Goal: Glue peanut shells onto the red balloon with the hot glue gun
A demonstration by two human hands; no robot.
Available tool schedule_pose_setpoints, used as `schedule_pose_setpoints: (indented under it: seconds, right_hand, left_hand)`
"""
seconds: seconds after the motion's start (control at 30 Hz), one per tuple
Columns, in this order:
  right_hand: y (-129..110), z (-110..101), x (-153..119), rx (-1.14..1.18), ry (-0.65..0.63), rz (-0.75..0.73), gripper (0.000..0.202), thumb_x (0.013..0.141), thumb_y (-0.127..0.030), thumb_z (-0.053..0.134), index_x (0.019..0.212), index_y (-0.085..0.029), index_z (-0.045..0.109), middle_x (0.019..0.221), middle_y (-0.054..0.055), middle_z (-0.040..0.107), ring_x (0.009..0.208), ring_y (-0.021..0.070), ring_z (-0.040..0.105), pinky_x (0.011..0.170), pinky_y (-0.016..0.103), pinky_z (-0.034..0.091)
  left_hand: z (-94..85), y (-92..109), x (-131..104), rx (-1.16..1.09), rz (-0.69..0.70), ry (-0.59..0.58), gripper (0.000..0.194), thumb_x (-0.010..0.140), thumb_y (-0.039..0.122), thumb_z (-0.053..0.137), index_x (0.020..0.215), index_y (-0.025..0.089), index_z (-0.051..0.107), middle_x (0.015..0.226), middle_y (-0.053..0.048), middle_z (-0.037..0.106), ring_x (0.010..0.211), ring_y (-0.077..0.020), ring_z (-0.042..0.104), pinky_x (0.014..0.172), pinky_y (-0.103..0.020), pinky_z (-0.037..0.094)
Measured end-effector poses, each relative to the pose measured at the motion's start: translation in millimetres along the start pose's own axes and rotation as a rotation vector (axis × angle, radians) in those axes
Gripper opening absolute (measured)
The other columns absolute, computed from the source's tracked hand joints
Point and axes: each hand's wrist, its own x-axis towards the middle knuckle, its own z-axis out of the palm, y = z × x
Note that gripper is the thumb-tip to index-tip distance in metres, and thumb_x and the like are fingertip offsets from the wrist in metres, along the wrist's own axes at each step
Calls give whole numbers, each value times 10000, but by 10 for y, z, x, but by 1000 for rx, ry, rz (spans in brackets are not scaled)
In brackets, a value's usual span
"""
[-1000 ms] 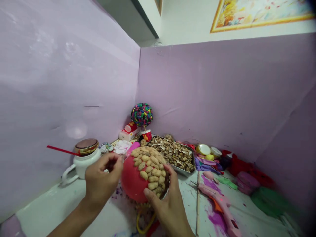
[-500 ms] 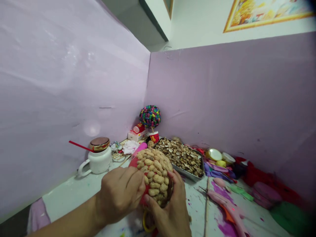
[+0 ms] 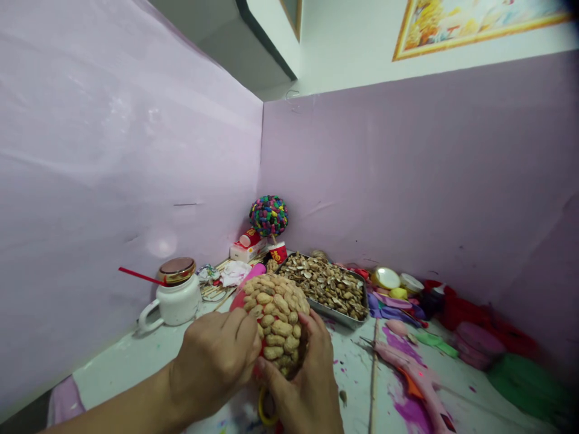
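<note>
A red ball covered mostly with peanuts in their shells [image 3: 281, 313] is between my hands, with bare red showing at its left. My right hand [image 3: 305, 374] wraps round its lower right side, thumb in front and fingers behind. My left hand [image 3: 221, 355] is closed against the ball's left side; whatever its fingertips pinch is hidden. Under the ball a yellow ring [image 3: 266, 408] shows partly. Behind it a metal tray [image 3: 335, 313] holds many peanut shells [image 3: 323, 283].
On the left stands a white mug [image 3: 174, 301] with a gold-rimmed lid and red stick. A multicoloured ball [image 3: 269, 215] rises from a red cup [image 3: 277, 252] at the back. A pink glue gun [image 3: 416, 371] and wooden stick [image 3: 374, 380] lie right, near coloured clay.
The view has shifted slightly, so the scene sits a little further left. Both hands keep their places on the peanut-covered ball.
</note>
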Motion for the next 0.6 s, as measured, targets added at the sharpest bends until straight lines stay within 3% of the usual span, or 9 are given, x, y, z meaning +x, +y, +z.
schedule_pose_setpoints:
  seconds: [0.27, 0.43, 0.6]
  right_hand:
    - [-25, -8, -15, -27, -28, -8, 723, 631, -339, 705, 1233, -240, 315, 1348, 132, 312, 1237, 363, 288, 986, 548, 274]
    - [-78, -14, 10, 20, 0, 37, 711, 590, -250, 710, 1205, -250, 352, 1331, 116, 336, 1219, 365, 311, 983, 530, 281]
    - [-128, -38, 44, 33, -2, 94, 676, 585, -257, 701, 1176, -232, 372, 1315, 119, 354, 1217, 338, 328, 992, 501, 287]
  left_hand:
    - [-18, 17, 37, 20, 18, -127, 164, 762, 125, 408, 628, 208, 456, 542, -18, 522, 440, -176, 490, 424, -310, 318]
    - [-60, 63, 84, 62, 59, -224, 164, 699, 57, 396, 667, 198, 473, 556, -27, 534, 436, -184, 495, 404, -293, 319]
    - [-95, 118, 57, 106, 75, -270, 198, 639, 51, 410, 740, 178, 524, 589, -46, 558, 452, -196, 508, 402, -288, 318]
